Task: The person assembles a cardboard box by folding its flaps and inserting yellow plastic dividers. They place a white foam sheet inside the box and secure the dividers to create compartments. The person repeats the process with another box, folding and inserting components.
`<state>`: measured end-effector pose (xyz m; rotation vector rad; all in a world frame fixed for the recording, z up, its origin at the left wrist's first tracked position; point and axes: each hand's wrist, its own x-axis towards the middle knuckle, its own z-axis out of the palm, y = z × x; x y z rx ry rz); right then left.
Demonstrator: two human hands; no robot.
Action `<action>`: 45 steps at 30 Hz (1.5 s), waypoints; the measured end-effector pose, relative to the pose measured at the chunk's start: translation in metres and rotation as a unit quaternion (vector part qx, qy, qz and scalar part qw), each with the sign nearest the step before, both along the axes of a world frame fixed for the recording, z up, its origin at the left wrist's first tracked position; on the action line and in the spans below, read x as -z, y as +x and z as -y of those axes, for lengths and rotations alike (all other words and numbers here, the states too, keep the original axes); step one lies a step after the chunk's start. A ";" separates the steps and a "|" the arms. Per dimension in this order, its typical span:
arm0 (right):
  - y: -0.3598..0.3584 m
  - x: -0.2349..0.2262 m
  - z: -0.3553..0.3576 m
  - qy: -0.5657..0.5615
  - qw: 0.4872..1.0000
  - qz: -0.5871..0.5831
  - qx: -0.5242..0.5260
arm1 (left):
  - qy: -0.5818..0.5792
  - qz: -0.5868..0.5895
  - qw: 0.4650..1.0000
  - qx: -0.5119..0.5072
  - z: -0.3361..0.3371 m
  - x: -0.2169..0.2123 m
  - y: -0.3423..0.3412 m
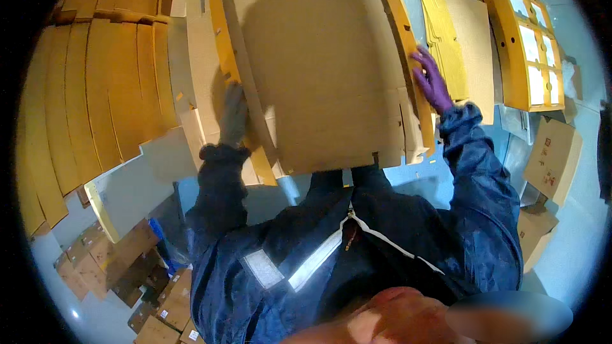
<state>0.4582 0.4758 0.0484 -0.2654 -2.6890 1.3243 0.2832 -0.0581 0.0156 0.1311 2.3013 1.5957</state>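
Note:
A large brown cardboard sheet [325,83] lies in front of me, its long side flaps with yellow outer faces folded partly up. My left hand [234,113], gloved and in shadow, lies with fingers stretched along the left yellow flap [224,44]. On the other side my right hand [433,81], in a purple glove, has its fingers apart against the outer face of the right yellow flap [408,38]. Neither hand is closed round the cardboard. Slots and small tabs show along both flaps. The far end of the sheet runs out of view.
Stacked flat cardboard [95,89] fills the left side. Yellow cut pieces [443,38] lie on brown cardboard to the right, near a yellow cardboard unit with white-fronted compartments [503,44]. Closed brown cartons [553,159] stand at the right, and several more boxes [102,248] at lower left.

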 end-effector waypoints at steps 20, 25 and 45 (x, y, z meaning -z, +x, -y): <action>0.007 -0.069 0.047 0.451 0.798 0.054 -0.396 | -0.530 -0.216 0.643 0.509 -0.036 -0.099 0.056; -0.029 -0.052 0.078 0.218 0.900 0.129 -0.355 | -0.514 -0.228 0.616 0.552 -0.086 -0.061 0.045; -0.035 0.005 0.140 0.248 0.953 0.068 -0.162 | -0.365 -0.201 0.863 0.285 -0.147 -0.027 0.073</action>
